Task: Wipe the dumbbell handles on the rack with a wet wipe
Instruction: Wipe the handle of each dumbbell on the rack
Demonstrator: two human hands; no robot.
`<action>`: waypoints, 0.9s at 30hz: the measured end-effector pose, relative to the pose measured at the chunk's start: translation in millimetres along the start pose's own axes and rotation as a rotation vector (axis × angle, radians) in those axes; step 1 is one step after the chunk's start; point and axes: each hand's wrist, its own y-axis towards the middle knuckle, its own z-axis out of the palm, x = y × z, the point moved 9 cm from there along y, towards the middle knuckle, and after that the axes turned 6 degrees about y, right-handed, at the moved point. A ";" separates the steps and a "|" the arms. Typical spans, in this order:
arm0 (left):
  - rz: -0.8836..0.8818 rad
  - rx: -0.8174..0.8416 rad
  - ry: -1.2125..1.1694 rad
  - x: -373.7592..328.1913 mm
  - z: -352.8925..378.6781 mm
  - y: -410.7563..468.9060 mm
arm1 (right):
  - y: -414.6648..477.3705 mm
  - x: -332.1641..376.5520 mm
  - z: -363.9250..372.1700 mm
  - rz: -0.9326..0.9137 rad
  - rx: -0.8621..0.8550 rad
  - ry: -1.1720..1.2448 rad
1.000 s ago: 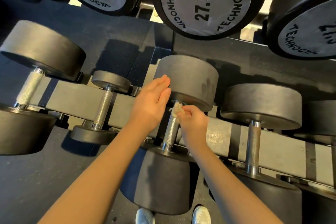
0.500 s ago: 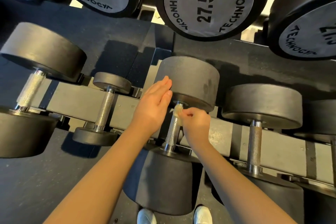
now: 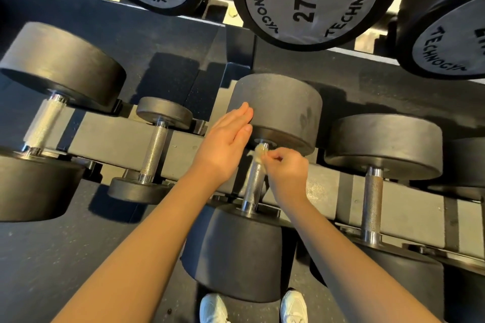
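Observation:
A black dumbbell lies on the lower rack in the middle of the head view, its knurled steel handle [image 3: 254, 181] running between a far head [image 3: 278, 110] and a near head [image 3: 241, 252]. My right hand [image 3: 287, 169] pinches a small crumpled wet wipe [image 3: 259, 151] against the far end of that handle. My left hand [image 3: 225, 141] lies flat with straight fingers against the left side of the far head.
Other dumbbells sit on the grey rack rail [image 3: 110, 144]: a small one [image 3: 154, 149] and a large one [image 3: 44, 123] to the left, another [image 3: 372, 191] to the right. Upper-row dumbbell heads, one marked 27.5 [image 3: 309, 0], overhang. White shoes [image 3: 212, 308] stand on dark floor.
My right hand has slid the wipe up the handle toward the far head. My left hand stays flat on that head.

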 end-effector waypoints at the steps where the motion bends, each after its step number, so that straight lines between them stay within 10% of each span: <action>1: 0.003 0.004 -0.003 1.0 0.3 0.4 | 1.6 -0.3 -0.8 0.016 -0.005 0.005; 13: 0.059 0.013 0.102 3.9 -0.5 -6.9 | -36.7 -22.5 18.2 0.143 0.366 -0.314; 27: -0.382 -0.139 0.444 186.6 -98.4 -69.1 | -27.7 43.5 73.5 0.102 0.343 0.080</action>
